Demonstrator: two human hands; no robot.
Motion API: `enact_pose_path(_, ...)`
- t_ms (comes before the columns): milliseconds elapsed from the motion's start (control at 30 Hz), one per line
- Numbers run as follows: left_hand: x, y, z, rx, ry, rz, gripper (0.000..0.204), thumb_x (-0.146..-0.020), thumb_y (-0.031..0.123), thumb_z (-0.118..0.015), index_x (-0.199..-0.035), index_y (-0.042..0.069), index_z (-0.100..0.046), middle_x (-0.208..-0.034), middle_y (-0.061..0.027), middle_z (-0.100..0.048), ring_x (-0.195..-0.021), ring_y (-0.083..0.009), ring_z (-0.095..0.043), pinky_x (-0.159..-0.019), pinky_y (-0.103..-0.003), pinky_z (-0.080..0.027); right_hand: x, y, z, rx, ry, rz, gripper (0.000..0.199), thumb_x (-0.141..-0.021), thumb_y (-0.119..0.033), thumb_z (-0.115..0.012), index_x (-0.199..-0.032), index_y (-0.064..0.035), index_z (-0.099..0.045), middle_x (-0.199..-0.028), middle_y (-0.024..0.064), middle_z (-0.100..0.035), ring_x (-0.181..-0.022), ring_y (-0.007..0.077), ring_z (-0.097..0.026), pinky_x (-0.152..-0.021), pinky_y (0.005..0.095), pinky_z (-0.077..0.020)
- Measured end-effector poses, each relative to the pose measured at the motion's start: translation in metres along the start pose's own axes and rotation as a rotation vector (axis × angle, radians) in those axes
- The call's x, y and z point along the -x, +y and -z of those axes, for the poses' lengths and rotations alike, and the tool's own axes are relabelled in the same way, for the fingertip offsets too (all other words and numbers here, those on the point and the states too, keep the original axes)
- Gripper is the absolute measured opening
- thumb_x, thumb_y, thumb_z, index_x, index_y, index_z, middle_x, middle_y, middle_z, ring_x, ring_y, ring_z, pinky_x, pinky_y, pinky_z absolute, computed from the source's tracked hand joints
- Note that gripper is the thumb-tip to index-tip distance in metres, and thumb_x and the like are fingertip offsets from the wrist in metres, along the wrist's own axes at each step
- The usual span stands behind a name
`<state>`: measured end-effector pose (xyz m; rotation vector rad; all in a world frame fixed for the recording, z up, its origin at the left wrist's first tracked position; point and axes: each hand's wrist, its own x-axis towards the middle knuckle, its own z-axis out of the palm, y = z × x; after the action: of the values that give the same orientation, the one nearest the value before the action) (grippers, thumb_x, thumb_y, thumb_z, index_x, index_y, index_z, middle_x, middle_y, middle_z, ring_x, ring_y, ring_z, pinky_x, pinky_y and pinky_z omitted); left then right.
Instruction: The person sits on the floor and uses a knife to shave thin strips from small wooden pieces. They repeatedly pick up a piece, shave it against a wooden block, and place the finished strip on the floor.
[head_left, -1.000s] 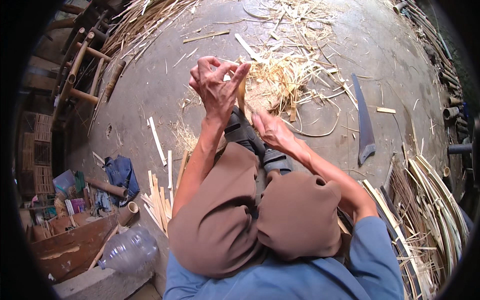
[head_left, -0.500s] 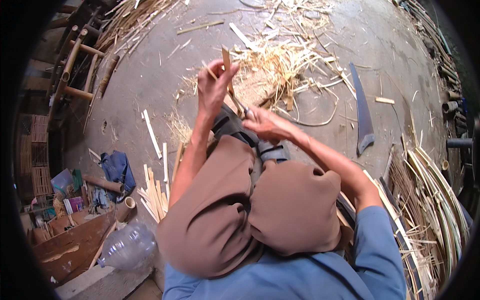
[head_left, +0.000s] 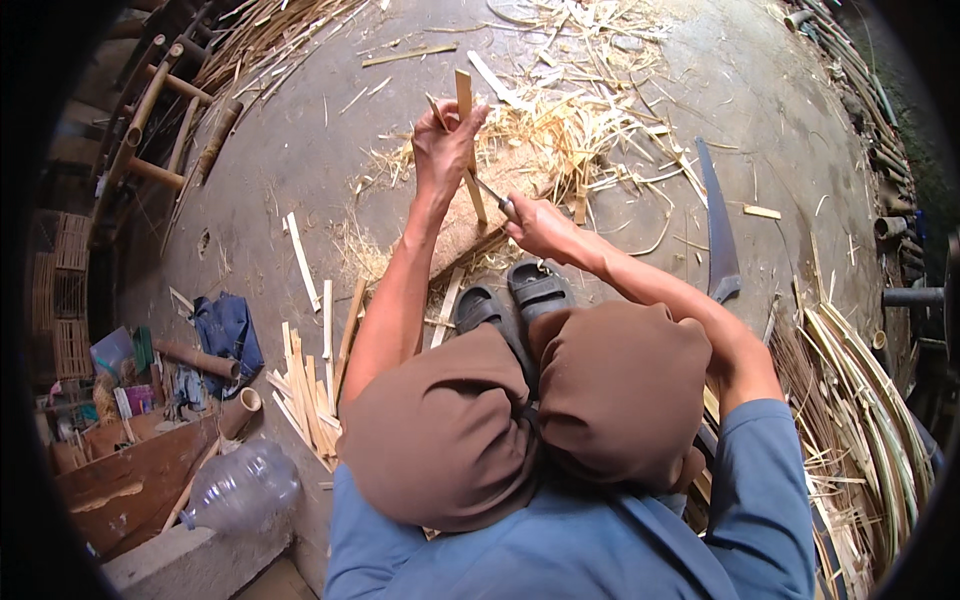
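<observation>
My left hand is closed around a flat bamboo strip, which stands nearly upright with its lower end down by the wooden block. A thinner sliver sticks up beside the fingers of the same hand. In my closed right hand is a knife, its narrow blade pointing up and left against the strip, just below the left hand. The fingers hide most of the knife's handle. Bamboo shavings are heaped on and behind the block, beyond both hands.
A handsaw lies on the floor to the right. Bundled bamboo strips fill the near right. At left are a clear plastic bottle, cut strips, a blue cloth and a bamboo frame. My sandals are below the block.
Both hands have shifted slightly right, and the strip now shows further down below the left hand. My knees have moved back and right, uncovering the sandals.
</observation>
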<state>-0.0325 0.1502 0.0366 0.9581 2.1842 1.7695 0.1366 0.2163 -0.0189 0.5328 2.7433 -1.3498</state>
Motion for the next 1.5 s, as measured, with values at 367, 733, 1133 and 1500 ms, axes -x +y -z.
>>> enact_pose_path(367, -0.018, -0.026, 0.074, 0.548, -0.035, 0.346, 0.097, -0.086, 0.053, -0.072, -0.145, -0.002, -0.017, -0.135, -0.0366, -0.045, -0.128, -0.042, -0.05, -0.108, -0.046, -0.043, 0.114, -0.002, 0.004, -0.18, -0.047, -0.099, 0.031, -0.098, -0.032, -0.055, -0.102, -0.0018, -0.051, -0.073, 0.0242, -0.059, -0.07, 0.0445, -0.059, -0.066, 0.0488, -0.046)
enact_pose_path(733, 0.012, 0.001, 0.041, 0.669, 0.083, 0.251, 0.107, -0.09, 0.052, -0.066, -0.147, -0.009, 0.001, -0.149, -0.0424, -0.019, -0.144, -0.0476, -0.023, -0.121, -0.049, -0.017, 0.067, -0.028, -0.041, -0.281, 0.112, -0.131, 0.033, -0.102, -0.033, -0.049, -0.11, -0.001, -0.047, -0.075, 0.0298, -0.061, -0.079, 0.0507, -0.063, -0.069, 0.0549, -0.0457)
enact_pose_path(1133, 0.049, 0.012, -0.012, 0.616, -0.1, 0.235, 0.087, -0.095, 0.053, -0.059, -0.145, -0.002, -0.015, -0.157, -0.031, -0.012, -0.151, -0.0351, -0.008, -0.123, -0.042, -0.007, -0.012, -0.009, -0.045, -0.267, 0.387, 0.011, 0.037, -0.103, -0.035, -0.043, -0.099, 0.0004, -0.05, -0.077, 0.0332, -0.06, -0.073, 0.0517, -0.06, -0.066, 0.0576, -0.0441)
enact_pose_path(1500, 0.01, 0.03, 0.033, -0.595, 0.102, -0.419, 0.056, -0.086, 0.039, -0.077, -0.118, 0.002, -0.049, -0.092, -0.0128, -0.068, -0.081, -0.025, -0.069, -0.072, -0.038, -0.059, -0.002, -0.032, -0.014, -0.303, 0.221, -0.04, 0.045, -0.104, -0.041, -0.039, -0.104, 0.0018, -0.052, -0.092, 0.0341, -0.061, -0.091, 0.0504, -0.06, -0.078, 0.0545, -0.0439)
